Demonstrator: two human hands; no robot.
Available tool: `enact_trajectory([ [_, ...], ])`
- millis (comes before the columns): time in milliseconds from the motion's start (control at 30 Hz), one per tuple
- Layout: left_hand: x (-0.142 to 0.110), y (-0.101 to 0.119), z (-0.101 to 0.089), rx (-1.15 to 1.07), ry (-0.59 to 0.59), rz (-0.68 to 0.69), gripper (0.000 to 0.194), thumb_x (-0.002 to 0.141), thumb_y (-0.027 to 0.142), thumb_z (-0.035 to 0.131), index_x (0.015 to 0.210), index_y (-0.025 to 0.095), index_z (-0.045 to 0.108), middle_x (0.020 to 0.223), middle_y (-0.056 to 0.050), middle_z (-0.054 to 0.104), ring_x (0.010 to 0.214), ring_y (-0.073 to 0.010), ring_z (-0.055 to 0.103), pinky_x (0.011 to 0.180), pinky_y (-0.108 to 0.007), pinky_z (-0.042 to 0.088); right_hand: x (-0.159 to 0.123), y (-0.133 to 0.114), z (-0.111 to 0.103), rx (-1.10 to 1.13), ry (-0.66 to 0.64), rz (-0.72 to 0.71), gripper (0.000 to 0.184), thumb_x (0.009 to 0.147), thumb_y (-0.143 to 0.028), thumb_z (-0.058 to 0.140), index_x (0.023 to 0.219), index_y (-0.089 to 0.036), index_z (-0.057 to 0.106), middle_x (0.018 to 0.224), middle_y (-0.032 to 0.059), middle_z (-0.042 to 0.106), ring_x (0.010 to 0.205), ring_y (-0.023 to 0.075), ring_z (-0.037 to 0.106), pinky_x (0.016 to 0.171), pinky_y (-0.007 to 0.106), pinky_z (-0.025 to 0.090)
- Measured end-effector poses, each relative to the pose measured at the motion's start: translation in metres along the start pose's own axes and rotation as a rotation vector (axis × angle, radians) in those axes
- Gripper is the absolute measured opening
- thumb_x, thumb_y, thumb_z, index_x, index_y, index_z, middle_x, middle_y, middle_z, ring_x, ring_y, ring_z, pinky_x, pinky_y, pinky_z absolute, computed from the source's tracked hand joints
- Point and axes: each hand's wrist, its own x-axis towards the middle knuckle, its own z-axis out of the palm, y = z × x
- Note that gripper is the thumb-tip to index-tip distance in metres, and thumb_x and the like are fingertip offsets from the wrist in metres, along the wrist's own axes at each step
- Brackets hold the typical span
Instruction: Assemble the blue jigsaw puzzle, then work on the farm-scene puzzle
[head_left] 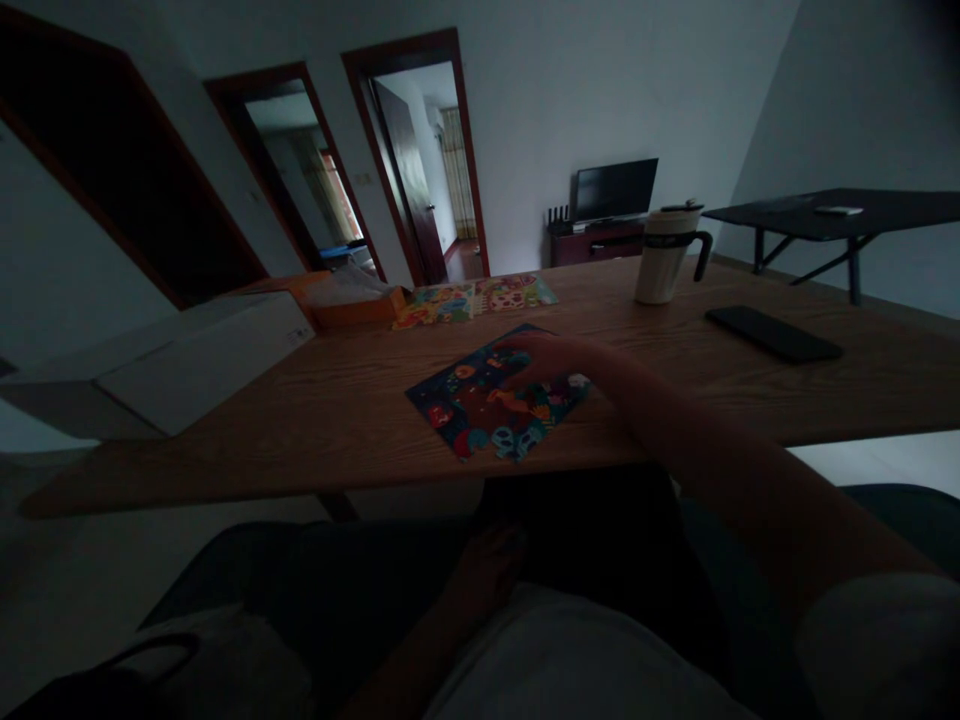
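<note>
A dark blue jigsaw puzzle [480, 405] with bright sea creatures lies on the wooden table [360, 400] in front of me. My right hand [547, 358] reaches over its far right part, fingers lying on the puzzle surface. In the dim light I cannot make out whether they pinch a piece. My left hand [484, 575] rests low in my lap under the table edge, fingers curled in the dark; whether it holds anything is hidden.
A second colourful puzzle [476, 298] lies farther back beside an orange box [352, 305]. A white carton [202, 355] sits at the left. A lidded white mug [664, 255] and a black phone [772, 333] are at the right. A dark side table [840, 215] stands beyond.
</note>
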Motion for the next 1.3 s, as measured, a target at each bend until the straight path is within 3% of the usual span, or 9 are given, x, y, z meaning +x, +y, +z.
enact_trajectory([
  [133,-0.005,0.001,0.011,-0.054,0.123,0.016,0.038,0.093,0.021,0.059,0.129,0.026,0.071,0.148,-0.009,0.058,0.141,-0.0284,0.051,0.114,-0.050,0.047,-0.008,-0.039,0.011,-0.022,-0.158,-0.149,0.102,0.057,-0.060,0.091,0.149,-0.035,0.055,0.152,0.0064,0.055,0.139,0.0380,0.049,0.114,0.048,0.039],
  [300,-0.004,-0.001,0.014,-0.084,0.189,-0.007,0.036,0.091,0.021,0.061,0.125,0.028,0.073,0.144,-0.008,0.062,0.138,-0.0284,0.054,0.112,-0.050,0.048,-0.010,-0.054,0.022,0.051,-0.239,-0.271,0.078,0.063,-0.051,0.089,0.135,-0.030,0.067,0.127,0.0047,0.072,0.120,0.0296,0.064,0.104,0.038,0.048],
  [433,-0.005,-0.002,0.016,-0.092,0.213,-0.001,0.035,0.089,0.021,0.063,0.122,0.025,0.074,0.145,-0.011,0.061,0.137,-0.0295,0.055,0.111,-0.050,0.049,-0.010,-0.058,0.024,0.080,-0.272,-0.290,0.059,0.072,-0.043,0.083,0.129,-0.031,0.070,0.117,0.0024,0.076,0.105,0.0251,0.069,0.091,0.034,0.053],
  [600,-0.006,-0.002,0.016,-0.091,0.185,-0.058,0.038,0.088,0.020,0.065,0.125,0.027,0.073,0.152,-0.011,0.054,0.136,-0.0287,0.056,0.111,-0.048,0.049,-0.007,-0.059,0.026,0.079,-0.229,-0.295,0.053,0.072,-0.045,0.082,0.123,-0.029,0.073,0.110,0.0029,0.077,0.096,0.0251,0.071,0.086,0.034,0.054],
  [800,-0.005,-0.001,0.016,-0.120,0.207,-0.063,0.035,0.089,0.021,0.065,0.122,0.027,0.074,0.144,-0.009,0.061,0.133,-0.0274,0.058,0.111,-0.046,0.049,-0.001,-0.044,0.026,0.051,-0.079,-0.169,0.039,0.080,-0.043,0.078,0.115,-0.028,0.074,0.107,0.0034,0.078,0.094,0.0243,0.071,0.082,0.032,0.052],
  [1133,0.008,0.017,-0.026,-0.067,0.143,-0.082,0.024,0.094,0.028,0.062,0.115,0.025,0.075,0.121,-0.006,0.074,0.113,-0.0243,0.068,0.101,-0.043,0.055,0.004,-0.040,0.028,0.048,-0.018,-0.168,0.027,0.085,-0.041,0.074,0.106,-0.025,0.076,0.109,0.0049,0.077,0.094,0.0247,0.071,0.083,0.033,0.052],
  [1200,0.008,0.021,-0.038,-0.042,0.209,-0.005,0.023,0.096,0.023,0.057,0.109,0.023,0.075,0.109,-0.006,0.077,0.101,-0.0233,0.071,0.093,-0.041,0.058,0.005,-0.038,0.029,0.057,-0.020,-0.173,0.027,0.086,-0.042,0.074,0.106,-0.025,0.075,0.110,0.0051,0.077,0.094,0.0249,0.071,0.084,0.033,0.052],
  [1300,0.000,0.036,-0.067,-0.035,0.447,0.200,0.018,0.094,0.019,0.057,0.099,0.020,0.074,0.093,-0.007,0.076,0.086,-0.0209,0.072,0.078,-0.036,0.061,0.006,-0.033,0.028,0.098,-0.057,-0.224,0.028,0.087,-0.040,0.073,0.110,-0.025,0.075,0.111,0.0045,0.077,0.095,0.0236,0.070,0.085,0.032,0.052],
])
